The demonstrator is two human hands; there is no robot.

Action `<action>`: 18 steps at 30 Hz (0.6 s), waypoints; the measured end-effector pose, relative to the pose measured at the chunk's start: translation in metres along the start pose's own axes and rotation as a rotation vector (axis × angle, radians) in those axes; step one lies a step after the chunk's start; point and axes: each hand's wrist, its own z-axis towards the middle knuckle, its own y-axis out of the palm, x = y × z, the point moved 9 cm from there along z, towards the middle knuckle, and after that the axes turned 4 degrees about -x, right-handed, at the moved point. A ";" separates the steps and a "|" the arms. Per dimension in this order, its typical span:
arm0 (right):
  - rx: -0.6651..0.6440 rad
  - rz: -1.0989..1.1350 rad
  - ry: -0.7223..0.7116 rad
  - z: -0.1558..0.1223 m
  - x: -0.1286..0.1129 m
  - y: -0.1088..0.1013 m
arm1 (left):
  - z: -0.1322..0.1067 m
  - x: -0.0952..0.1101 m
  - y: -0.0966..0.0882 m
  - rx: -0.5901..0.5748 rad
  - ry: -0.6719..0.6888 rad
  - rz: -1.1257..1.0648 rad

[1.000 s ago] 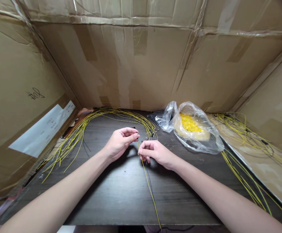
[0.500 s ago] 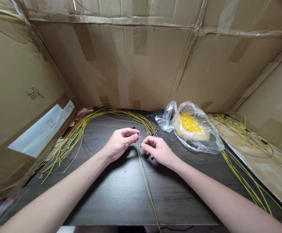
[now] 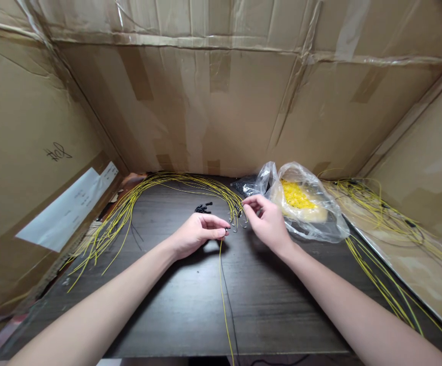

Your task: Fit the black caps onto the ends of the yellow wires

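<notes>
My left hand (image 3: 201,234) pinches a small black connector (image 3: 226,229) between thumb and index finger. From it a yellow wire (image 3: 224,300) and a black wire (image 3: 229,300) hang down past the table's front edge. Over the right end of a bundle of yellow wires (image 3: 179,178), my right hand (image 3: 266,221) has its thumb and forefinger closed at one wire of the bundle; the fingers partly cover it. Small metal terminals (image 3: 235,230) tip these wires. Just behind my left hand lies a little pile of black connectors (image 3: 202,208).
A clear plastic bag (image 3: 333,229) of small yellow parts (image 3: 297,194) stands right of my right hand. Beside it is a bag of black parts (image 3: 246,185). More yellow wires (image 3: 377,279) lie at the right. Cardboard walls (image 3: 179,112) enclose the dark table (image 3: 175,315).
My right hand has moved away from my left, right and slightly back, to the ends of the wire bundle. My left hand, still holding the connector, has come lower and a little right.
</notes>
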 end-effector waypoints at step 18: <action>0.000 -0.894 0.514 0.033 0.135 -0.135 | 0.001 -0.002 -0.001 -0.019 -0.014 -0.014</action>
